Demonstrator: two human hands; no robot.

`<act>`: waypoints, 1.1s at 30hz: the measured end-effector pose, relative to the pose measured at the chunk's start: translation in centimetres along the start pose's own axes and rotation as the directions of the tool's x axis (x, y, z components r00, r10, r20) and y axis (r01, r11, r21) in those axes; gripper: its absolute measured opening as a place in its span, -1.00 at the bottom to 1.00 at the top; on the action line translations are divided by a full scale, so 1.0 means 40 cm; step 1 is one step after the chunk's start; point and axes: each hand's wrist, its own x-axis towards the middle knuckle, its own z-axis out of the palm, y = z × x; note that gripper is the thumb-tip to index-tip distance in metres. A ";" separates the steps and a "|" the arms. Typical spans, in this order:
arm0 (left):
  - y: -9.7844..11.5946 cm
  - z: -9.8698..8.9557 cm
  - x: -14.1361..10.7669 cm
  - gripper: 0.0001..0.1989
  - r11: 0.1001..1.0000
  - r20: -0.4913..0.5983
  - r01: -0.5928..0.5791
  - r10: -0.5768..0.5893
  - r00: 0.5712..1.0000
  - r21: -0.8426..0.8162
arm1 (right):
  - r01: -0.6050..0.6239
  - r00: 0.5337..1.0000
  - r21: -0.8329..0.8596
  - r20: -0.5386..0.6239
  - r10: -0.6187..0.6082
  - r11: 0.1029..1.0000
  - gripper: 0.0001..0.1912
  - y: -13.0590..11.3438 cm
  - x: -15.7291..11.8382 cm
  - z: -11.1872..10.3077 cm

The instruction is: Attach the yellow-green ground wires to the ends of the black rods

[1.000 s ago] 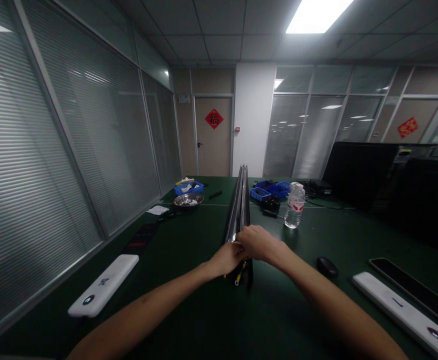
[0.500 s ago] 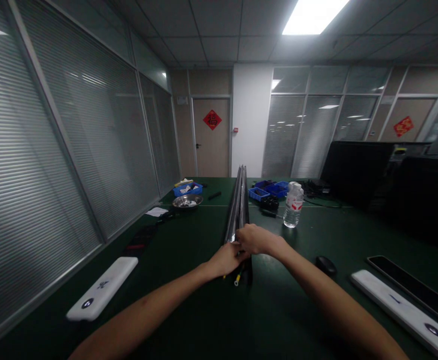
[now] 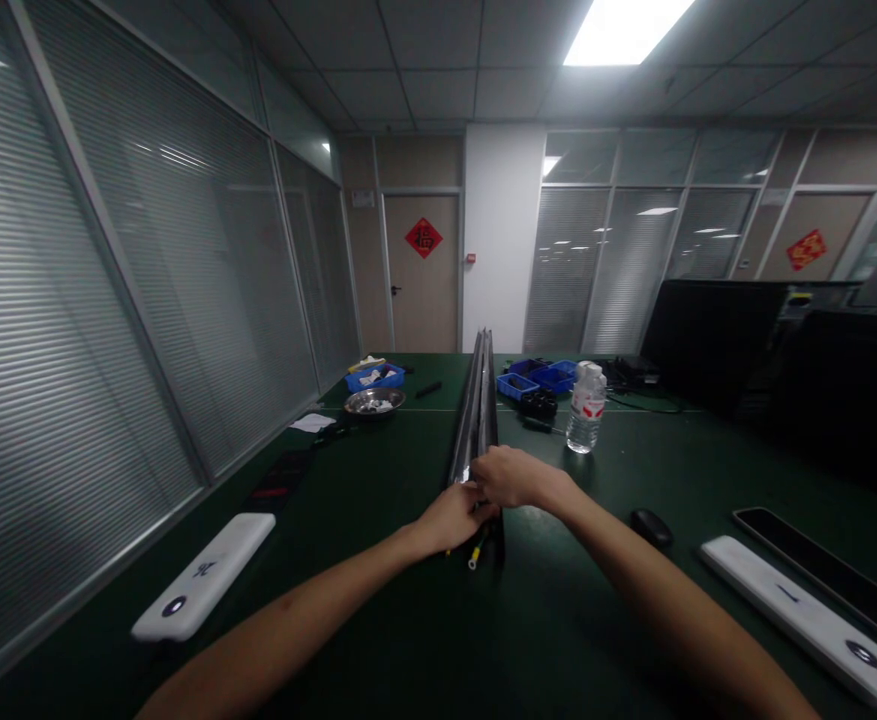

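Long dark rail (image 3: 471,420) lies lengthwise on the green table (image 3: 378,480), near end at the hands, far end towards the table's far edge. Left hand (image 3: 447,518) sits at the near end, fingers bent inward, partly under the right hand (image 3: 511,476). Right hand comes over from the right, knuckles up, fingers curled down, touching the left. Both sets of fingertips are hidden from where I stand; cannot tell how far they are closed or what they pinch. A yellow cable end (image 3: 475,553) with a ring tip pokes out nearest, just below the hands. Right side: water bottle (image 3: 585,412) upright, screwdriver (image 3: 537,425) left of it, blue bins (image 3: 517,389) farther; mouse (image 3: 651,527) nearer, beside the right forearm. Left side: white case (image 3: 209,572) near, metal bowl (image 3: 373,412) far, with a blue tray (image 3: 382,384) just beyond it.
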 end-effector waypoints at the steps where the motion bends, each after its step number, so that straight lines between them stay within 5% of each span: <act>1: -0.001 0.001 0.000 -0.74 1.000 -0.002 -0.004 0.004 1.000 -0.003 | -0.024 1.000 0.012 0.001 0.024 1.000 -0.68 -0.006 0.001 0.001; 8: -0.012 0.009 0.005 -0.72 1.000 0.003 -0.016 0.016 1.000 -0.013 | -0.146 0.989 0.071 -0.006 0.147 0.987 -0.70 -0.036 -0.003 -0.006; 18: -0.002 -0.002 0.002 -0.73 0.995 0.001 -0.025 0.025 1.000 0.099 | 0.115 0.993 -0.018 -0.016 -0.115 0.993 -0.75 0.018 -0.014 -0.007; 33: 0.010 -0.004 -0.003 -0.73 0.996 0.010 -0.014 0.014 1.000 0.090 | 0.010 1.000 -0.039 0.025 -0.009 0.999 -0.74 -0.023 -0.018 -0.020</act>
